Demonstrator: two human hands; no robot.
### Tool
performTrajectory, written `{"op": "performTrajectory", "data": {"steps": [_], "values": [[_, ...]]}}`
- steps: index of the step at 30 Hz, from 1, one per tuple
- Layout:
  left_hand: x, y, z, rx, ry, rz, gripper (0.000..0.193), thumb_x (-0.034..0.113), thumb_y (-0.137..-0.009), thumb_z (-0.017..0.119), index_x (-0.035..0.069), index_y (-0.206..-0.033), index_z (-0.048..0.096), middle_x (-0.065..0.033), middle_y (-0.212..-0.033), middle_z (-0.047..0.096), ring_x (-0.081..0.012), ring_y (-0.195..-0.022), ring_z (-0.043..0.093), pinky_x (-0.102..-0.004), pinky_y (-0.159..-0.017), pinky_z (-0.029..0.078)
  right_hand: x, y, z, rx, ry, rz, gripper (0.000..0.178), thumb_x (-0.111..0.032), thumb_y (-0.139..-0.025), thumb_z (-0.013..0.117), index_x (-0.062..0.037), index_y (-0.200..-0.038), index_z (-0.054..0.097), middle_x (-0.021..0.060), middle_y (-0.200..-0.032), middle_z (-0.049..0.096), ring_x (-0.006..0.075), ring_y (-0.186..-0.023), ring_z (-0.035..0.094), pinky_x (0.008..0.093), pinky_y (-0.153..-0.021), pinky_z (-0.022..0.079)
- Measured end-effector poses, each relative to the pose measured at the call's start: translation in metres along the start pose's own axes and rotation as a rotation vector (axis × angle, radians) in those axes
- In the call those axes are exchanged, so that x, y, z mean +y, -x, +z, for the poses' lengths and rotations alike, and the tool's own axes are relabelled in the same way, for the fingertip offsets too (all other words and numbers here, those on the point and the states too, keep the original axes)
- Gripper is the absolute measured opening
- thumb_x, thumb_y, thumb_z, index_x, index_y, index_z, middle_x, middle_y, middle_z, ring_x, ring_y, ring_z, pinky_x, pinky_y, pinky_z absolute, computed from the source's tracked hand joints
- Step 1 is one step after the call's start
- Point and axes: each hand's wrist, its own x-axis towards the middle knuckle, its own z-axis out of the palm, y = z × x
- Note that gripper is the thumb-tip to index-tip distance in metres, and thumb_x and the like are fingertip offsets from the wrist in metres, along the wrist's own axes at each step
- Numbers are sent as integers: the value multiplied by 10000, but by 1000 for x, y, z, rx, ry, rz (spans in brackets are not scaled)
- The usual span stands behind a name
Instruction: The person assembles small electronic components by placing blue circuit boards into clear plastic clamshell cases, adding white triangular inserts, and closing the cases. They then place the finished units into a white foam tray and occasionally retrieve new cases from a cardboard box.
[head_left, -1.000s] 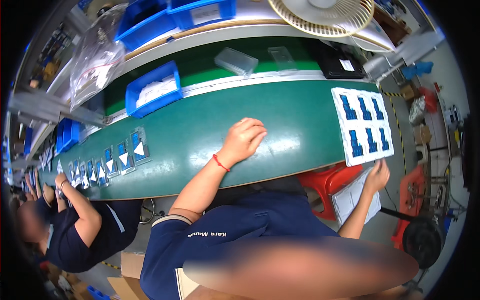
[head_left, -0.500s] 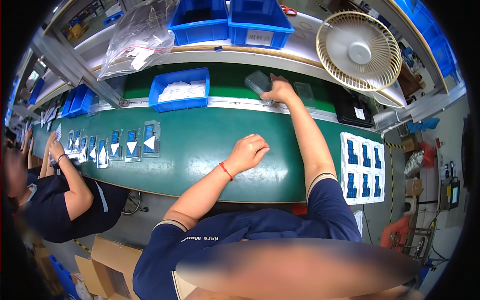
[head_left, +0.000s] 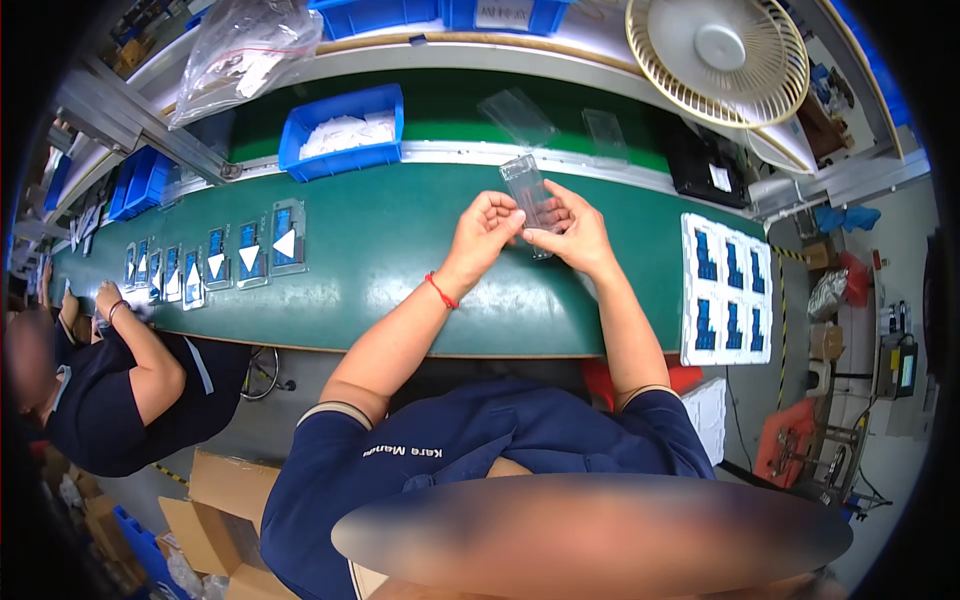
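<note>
Above the bench (head_left: 390,250), the left hand (head_left: 484,236) and right hand (head_left: 580,235) are pinching a clear tray (head_left: 523,180), seemingly empty, between their fingers, while filled packs (head_left: 289,235) are already lying at left and six blue parts (head_left: 706,255) are remaining in the white tray (head_left: 689,290) at right.

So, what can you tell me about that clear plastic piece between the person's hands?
The clear plastic piece is long, roughly rectangular and see-through, with bright glints at its far end. It looks like stiff, moulded plastic; I see nothing inside. It is held over the green tabletop, its far end leaning slightly left. The left hand grips its left side, the right hand its right, partly covering the near end. Whether it is one layer or several, I can't tell.
</note>
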Motion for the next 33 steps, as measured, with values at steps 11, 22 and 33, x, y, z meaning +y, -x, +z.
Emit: {"op": "performTrajectory", "data": {"steps": [11,22,33], "values": [[-10,13,2,-120,11,-201,127,166,-932,662,47,-916,621,-23,-804,619,-104,-716,583,-234,-670,489,17,81,-38,417,57,212,727,-275,-734,844,19,-1326,541,181,-1066,654,227,-909,660,323,-785,553],[-6,18,3,-255,-7,-243,114,139,-927,662,27,-944,649,-34,-859,638,-117,-755,598,-237,-703,506,-2,70,10,257,-15,64,794,-300,-664,891,-33,-1332,556,169,-1119,626,216,-945,624,332,-805,523],[-3,13,-3,-174,57,-256,123,149,-920,669,26,-925,667,-30,-852,643,-107,-767,580,-248,-706,493,16,77,-29,484,703,29,549,-291,-765,767,9,-1203,629,196,-1054,664,354,-969,613,401,-871,491]]}}
